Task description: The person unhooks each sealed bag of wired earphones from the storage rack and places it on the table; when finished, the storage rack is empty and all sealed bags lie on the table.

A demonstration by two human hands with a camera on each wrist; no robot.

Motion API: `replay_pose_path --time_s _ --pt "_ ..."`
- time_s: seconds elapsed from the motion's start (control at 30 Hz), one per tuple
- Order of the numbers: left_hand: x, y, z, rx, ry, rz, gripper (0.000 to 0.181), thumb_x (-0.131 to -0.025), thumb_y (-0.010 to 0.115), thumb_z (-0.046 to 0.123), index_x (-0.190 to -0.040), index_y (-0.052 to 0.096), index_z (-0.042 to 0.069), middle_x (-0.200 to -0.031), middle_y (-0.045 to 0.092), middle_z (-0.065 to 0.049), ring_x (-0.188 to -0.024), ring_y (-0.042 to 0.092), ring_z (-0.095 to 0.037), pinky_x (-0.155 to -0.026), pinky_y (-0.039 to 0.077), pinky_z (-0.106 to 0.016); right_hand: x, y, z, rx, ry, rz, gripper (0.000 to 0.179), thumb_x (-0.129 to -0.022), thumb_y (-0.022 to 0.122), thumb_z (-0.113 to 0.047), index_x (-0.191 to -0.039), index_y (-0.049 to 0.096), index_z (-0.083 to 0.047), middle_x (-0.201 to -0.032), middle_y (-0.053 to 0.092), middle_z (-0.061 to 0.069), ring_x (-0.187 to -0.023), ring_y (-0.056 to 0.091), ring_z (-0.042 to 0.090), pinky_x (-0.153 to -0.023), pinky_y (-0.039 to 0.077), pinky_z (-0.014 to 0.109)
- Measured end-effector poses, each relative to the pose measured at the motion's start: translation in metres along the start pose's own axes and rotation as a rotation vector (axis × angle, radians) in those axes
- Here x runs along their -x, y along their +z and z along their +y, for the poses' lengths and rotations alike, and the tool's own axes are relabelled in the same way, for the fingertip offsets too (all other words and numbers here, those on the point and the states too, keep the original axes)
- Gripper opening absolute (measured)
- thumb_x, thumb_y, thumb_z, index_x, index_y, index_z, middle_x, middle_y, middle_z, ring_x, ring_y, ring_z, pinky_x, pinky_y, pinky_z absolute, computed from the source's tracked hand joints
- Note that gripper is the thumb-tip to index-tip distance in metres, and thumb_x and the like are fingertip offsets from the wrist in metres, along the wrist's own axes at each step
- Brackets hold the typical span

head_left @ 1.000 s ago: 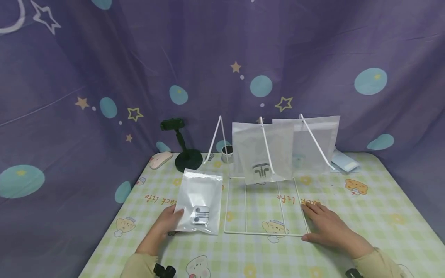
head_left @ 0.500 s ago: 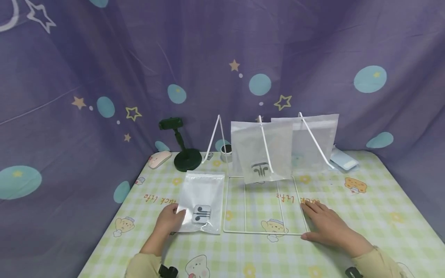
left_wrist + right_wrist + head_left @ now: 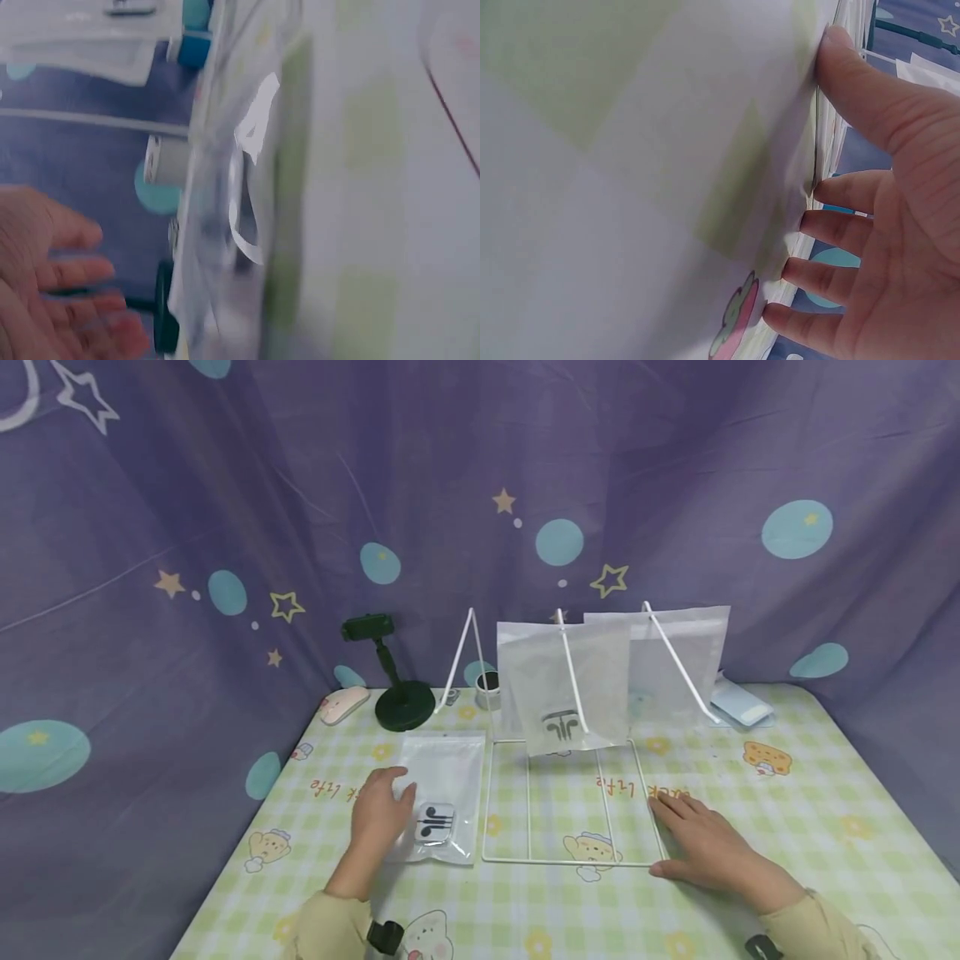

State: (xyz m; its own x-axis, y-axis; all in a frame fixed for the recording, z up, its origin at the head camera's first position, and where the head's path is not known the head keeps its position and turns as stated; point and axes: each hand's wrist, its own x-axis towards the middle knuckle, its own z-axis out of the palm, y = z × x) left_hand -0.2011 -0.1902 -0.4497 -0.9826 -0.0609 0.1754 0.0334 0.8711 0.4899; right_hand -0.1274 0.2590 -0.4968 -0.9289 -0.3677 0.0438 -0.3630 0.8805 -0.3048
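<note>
A clear zip bag (image 3: 450, 768) with wired earphones (image 3: 435, 823) in a small case lies flat on the table, left of a white wire display rack (image 3: 570, 862). Just over the bag's left side hovers my left hand (image 3: 375, 814), fingers relaxed and holding nothing; the left wrist view shows a gap between this hand (image 3: 52, 285) and the bag (image 3: 217, 247). My right hand (image 3: 701, 847) rests by the right edge of the rack's base, its straight fingertips on the tabletop. From the rack's middle arm hangs another earphone bag (image 3: 525, 668), and a whitish bag (image 3: 686, 668) hangs from its right arm.
Along the back stand a pink mouse (image 3: 345, 704), a dark green stand (image 3: 406, 703) and a small white cup (image 3: 488, 692). A light blue packet (image 3: 742, 704) lies at the back right. Behind the checked table (image 3: 787, 860) hangs a purple curtain (image 3: 675, 460).
My left hand has let go of the zip bag's left edge and risen a little above it, to the right. The bag now lies flat beside the rack. My right hand has stayed put.
</note>
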Motion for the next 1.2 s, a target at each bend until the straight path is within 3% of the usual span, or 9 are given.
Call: replay_pose_path --time_s 0.2,0.37,0.5,0.63,0.83,1.03,1.2 --pt "-0.007 0.018 0.038 0.267 0.239 -0.033 0.032 -0.09 0.069 0.013 -0.121 0.065 0.005 -0.121 0.062 -0.012 -0.099 0.064 -0.033 -0.079 0.053 -0.044 0.0 0.001 0.001 0.003 -0.01 0.013 0.093 -0.074 0.077 -0.056 -0.14 0.048 0.003 -0.142 0.045 0.027 -0.128 0.039 0.054 -0.093 0.039 0.065" --pt "-0.015 0.035 0.066 0.476 0.342 -0.124 0.031 -0.092 0.067 0.011 -0.122 0.063 0.002 -0.119 0.065 -0.014 -0.097 0.066 -0.03 -0.076 0.055 -0.042 0.0 0.002 0.002 -0.003 -0.02 0.03 0.093 -0.073 0.077 -0.056 -0.139 0.048 0.003 -0.141 0.046 0.028 -0.126 0.04 0.055 -0.092 0.039 0.065" --pt "-0.021 0.049 0.086 0.59 0.321 -0.2 0.036 -0.094 0.065 0.012 -0.127 0.06 0.0 -0.123 0.064 -0.015 -0.102 0.065 -0.03 -0.082 0.054 -0.043 0.0 0.003 0.002 -0.002 -0.016 0.021 0.093 -0.074 0.077 -0.056 -0.14 0.048 0.003 -0.142 0.045 0.027 -0.127 0.039 0.054 -0.093 0.039 0.065" --pt "-0.027 0.06 0.101 0.655 0.27 -0.213 0.04 -0.094 0.065 0.012 -0.131 0.057 0.001 -0.128 0.06 -0.016 -0.107 0.063 -0.032 -0.086 0.053 -0.043 0.0 0.002 0.002 0.003 -0.02 0.019 0.093 -0.074 0.077 -0.055 -0.14 0.048 0.003 -0.142 0.045 0.027 -0.128 0.039 0.054 -0.094 0.039 0.065" --pt "-0.04 0.076 0.114 0.733 0.234 -0.216 0.033 -0.093 0.065 0.011 -0.123 0.06 -0.004 -0.123 0.061 -0.02 -0.105 0.062 -0.036 -0.087 0.053 -0.04 0.0 0.001 0.002 0.002 -0.018 0.019 0.093 -0.074 0.077 -0.054 -0.141 0.047 0.003 -0.143 0.044 0.027 -0.128 0.039 0.054 -0.093 0.039 0.066" --pt "-0.047 0.083 0.127 0.792 0.14 -0.29 0.028 -0.093 0.064 0.006 -0.115 0.062 -0.011 -0.114 0.064 -0.026 -0.102 0.063 -0.037 -0.087 0.053 -0.042 0.0 0.001 0.002 0.003 -0.017 0.016 0.094 -0.074 0.077 -0.054 -0.141 0.046 0.004 -0.143 0.044 0.027 -0.128 0.039 0.054 -0.093 0.039 0.065" --pt "-0.051 0.096 0.131 0.821 0.107 -0.311 0.032 -0.092 0.067 0.012 -0.118 0.063 -0.007 -0.114 0.066 -0.022 -0.107 0.063 -0.035 -0.091 0.051 -0.042 0.0 0.002 0.002 -0.002 -0.01 0.008 0.094 -0.074 0.077 -0.055 -0.141 0.046 0.004 -0.143 0.044 0.027 -0.128 0.038 0.054 -0.093 0.038 0.065"
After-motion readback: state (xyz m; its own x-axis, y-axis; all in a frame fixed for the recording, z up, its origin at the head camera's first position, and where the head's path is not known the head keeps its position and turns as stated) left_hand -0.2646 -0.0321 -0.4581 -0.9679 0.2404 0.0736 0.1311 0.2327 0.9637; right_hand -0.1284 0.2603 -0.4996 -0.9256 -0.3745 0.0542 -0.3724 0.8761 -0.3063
